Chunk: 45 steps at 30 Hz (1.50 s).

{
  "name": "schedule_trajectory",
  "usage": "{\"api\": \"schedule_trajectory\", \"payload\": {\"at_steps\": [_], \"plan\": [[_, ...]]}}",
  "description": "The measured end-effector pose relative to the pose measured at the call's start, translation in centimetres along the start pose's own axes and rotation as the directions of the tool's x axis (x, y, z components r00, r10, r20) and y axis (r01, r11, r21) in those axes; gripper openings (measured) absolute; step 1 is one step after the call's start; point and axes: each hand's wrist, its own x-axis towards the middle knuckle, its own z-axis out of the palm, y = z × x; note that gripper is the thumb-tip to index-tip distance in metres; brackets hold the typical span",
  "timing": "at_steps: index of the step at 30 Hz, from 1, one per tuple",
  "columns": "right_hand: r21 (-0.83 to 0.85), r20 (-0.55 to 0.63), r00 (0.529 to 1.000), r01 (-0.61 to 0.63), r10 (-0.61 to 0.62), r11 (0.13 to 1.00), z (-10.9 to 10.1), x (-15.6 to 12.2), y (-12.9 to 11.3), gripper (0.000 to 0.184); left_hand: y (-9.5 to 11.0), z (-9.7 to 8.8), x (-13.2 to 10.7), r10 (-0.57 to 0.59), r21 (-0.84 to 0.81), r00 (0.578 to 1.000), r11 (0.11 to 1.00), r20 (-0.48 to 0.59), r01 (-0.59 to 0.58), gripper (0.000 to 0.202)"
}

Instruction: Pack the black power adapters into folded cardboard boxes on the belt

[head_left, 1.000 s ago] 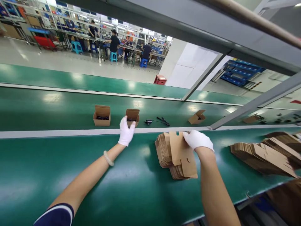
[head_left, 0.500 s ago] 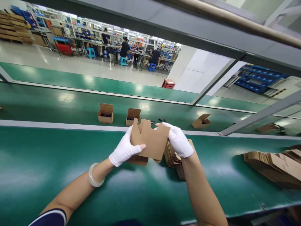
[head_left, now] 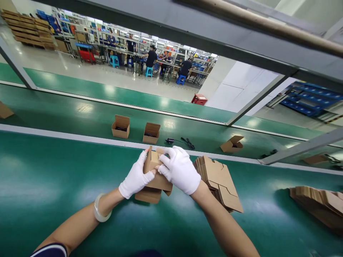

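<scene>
- My left hand (head_left: 136, 176), in a white cotton glove, is closed around the near side of a brown cardboard carton (head_left: 155, 175), its fingers reaching up the carton's side.
- My right hand (head_left: 179, 171), in a matching glove, is narrowed onto the same carton from the other side, its fingertips (head_left: 163, 160) pressing on the top folds.
- The carton is partly folded, with flaps sticking out, and sits between my hands over the lower green conveyor belt (head_left: 53, 171). I cannot tell whether its lowest flap touches the belt.
- Just beside my right hand, a stack of flat cardboard blanks (head_left: 217, 182) lies on that belt, and a second stack (head_left: 317, 205) lies well off to the right.
- A jade bangle (head_left: 102, 208) circles my left wrist, and a navy sleeve (head_left: 49, 250) shows at the bottom edge.
- On the far belt (head_left: 85, 107), two open cartons (head_left: 120, 126) (head_left: 151, 132) hold black cables. A black power adapter with its cord (head_left: 178, 142) lies next to them, and a loose carton (head_left: 232, 144) lies further right.
- Beyond the belts, co-workers (head_left: 151, 59) sit at workbenches on blue stools, among storage shelves.
</scene>
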Motion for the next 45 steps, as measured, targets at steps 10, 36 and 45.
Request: {"api": "schedule_trajectory", "payload": {"at_steps": [10,36,45], "plan": [[0.061,-0.059,0.996,-0.061,0.064,0.996,4.2,-1.8,-2.3,0.037,-0.8,0.3,-1.4,-0.001,0.197,0.995,0.980,0.102,-0.020,0.085],[0.852,0.484,0.874,-0.483,-0.052,-0.203,4.1,-2.3,2.3,0.056,1.3,-1.6,-0.4,0.340,0.309,0.882,0.844,0.326,-0.439,0.027],[0.651,0.593,0.797,-0.392,-0.113,0.650,1.5,0.7,1.3,0.015,2.0,-1.7,-0.6,0.337,0.253,0.860,0.857,0.383,-0.448,0.024]]}}
